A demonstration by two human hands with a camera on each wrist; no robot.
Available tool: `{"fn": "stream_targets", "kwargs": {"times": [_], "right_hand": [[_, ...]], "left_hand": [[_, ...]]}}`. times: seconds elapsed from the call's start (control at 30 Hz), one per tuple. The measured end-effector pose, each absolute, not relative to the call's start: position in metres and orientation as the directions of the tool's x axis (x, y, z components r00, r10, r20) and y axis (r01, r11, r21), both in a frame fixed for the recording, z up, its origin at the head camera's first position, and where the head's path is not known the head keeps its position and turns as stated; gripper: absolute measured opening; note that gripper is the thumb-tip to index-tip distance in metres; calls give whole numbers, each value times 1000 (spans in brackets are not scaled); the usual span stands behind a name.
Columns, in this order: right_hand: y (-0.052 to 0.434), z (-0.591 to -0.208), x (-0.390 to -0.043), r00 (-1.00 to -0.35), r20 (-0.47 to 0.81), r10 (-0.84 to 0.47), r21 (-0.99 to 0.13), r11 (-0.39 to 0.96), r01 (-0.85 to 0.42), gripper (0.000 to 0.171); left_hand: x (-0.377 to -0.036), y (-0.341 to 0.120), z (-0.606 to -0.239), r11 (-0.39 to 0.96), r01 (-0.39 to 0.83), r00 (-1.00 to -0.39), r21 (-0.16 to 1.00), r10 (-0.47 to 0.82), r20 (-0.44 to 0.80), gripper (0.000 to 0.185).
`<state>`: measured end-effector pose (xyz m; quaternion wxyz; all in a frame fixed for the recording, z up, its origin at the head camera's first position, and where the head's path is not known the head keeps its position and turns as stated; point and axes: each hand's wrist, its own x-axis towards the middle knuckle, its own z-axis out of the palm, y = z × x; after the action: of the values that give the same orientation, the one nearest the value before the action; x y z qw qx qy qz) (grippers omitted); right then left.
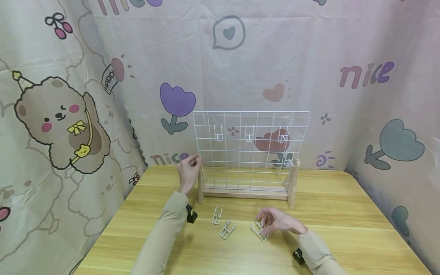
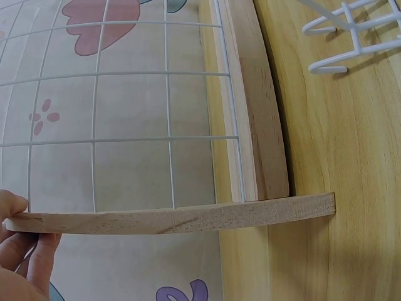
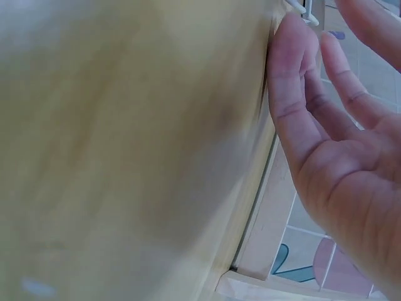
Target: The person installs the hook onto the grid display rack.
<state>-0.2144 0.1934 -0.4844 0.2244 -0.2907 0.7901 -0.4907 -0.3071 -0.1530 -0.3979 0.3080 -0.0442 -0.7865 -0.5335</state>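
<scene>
A white wire grid panel [image 1: 237, 151] stands in a wooden stand [image 1: 245, 193] at the far side of the table. My left hand [image 1: 190, 172] pinches the top of the stand's left post [image 2: 182, 219], thumb on one face and fingers on the other. Down on the table front right, my right hand [image 1: 275, 220] has its thumb and fingers about a white wire hook [image 1: 260, 233]. In the right wrist view a fingertip is right at this hook [image 3: 304, 12], most of which is hidden there.
Two loose white wire hooks, one farther back [image 1: 217, 215] and one nearer [image 1: 227, 230], lie on the wooden table [image 1: 220, 259]. Several similar hooks [image 1: 249, 135] hang on the grid. A printed cloth [image 1: 292, 46] covers the wall behind.
</scene>
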Motion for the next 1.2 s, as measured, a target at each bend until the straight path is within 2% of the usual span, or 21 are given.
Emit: {"fn": "stream_targets", "kwargs": {"times": [0.3,0.7,1.2], "right_hand": [[192,-485,-216,-723,-78,-686,-919,330,-215,43],[189,-488,-217,-757,-115,-644,-906,380,-186,40],[189,-489,-217,-749,-102,-655,-921,346,-177,38]], "left_hand": [[-308,-153,-398,438,399,-799,806,-265,540,27],[-308,-152,-399,455,403,-790,794,-264,553,26],[-307,-153,-398,456,396,-792,797,-269,548,26]]}}
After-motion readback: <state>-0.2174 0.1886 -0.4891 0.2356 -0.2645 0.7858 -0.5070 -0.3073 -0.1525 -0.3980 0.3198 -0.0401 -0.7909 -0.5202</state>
